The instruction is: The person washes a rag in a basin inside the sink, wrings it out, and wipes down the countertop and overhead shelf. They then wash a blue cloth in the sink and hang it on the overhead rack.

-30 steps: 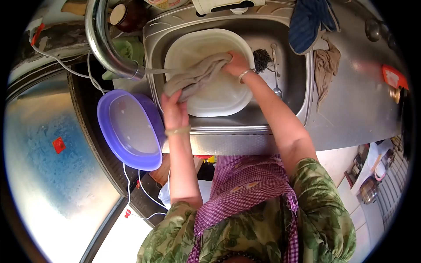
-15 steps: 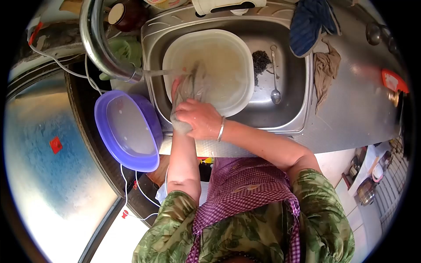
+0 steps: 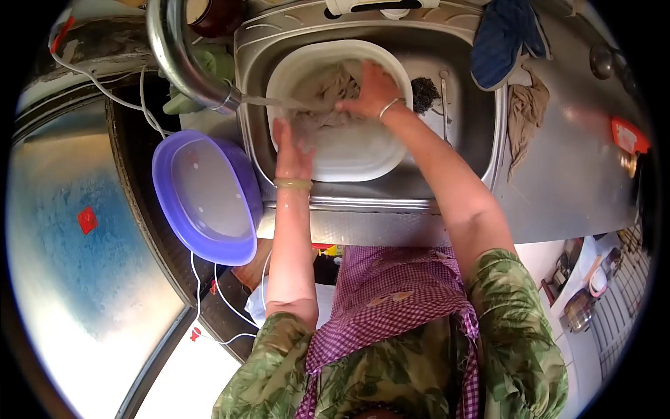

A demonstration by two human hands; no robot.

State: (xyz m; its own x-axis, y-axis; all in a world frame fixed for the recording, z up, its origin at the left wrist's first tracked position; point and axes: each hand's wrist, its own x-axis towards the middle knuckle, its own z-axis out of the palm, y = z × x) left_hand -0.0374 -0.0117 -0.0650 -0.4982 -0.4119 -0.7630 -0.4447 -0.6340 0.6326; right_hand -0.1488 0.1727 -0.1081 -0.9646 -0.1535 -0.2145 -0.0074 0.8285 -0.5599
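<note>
A white basin [image 3: 363, 169] of cloudy water sits in the steel sink. In it lies a wet, crumpled grey-brown cloth [image 3: 329, 94], partly under the water. My left hand [image 3: 292, 152] is at the basin's near left edge, fingers apart and holding nothing, a bangle on its wrist. On the right of the basin, my right hand [image 3: 375, 92] spreads its fingers beside the cloth; whether they touch it I cannot tell. Water runs from the curved faucet [image 3: 227, 98] into the basin between my hands.
A purple tub [image 3: 255, 237] of whitish water stands left of the sink. Dark wet scraps [image 3: 423, 94] and a spoon [image 3: 445, 105] lie in the sink's right side. A blue cloth [image 3: 499, 45] and a brown rag [image 3: 525, 108] lie along the sink's right rim.
Half a second ago my right hand gripped the cloth around my left wrist and hand. Now the cloth is in the basin's water, and my hands have moved apart.
</note>
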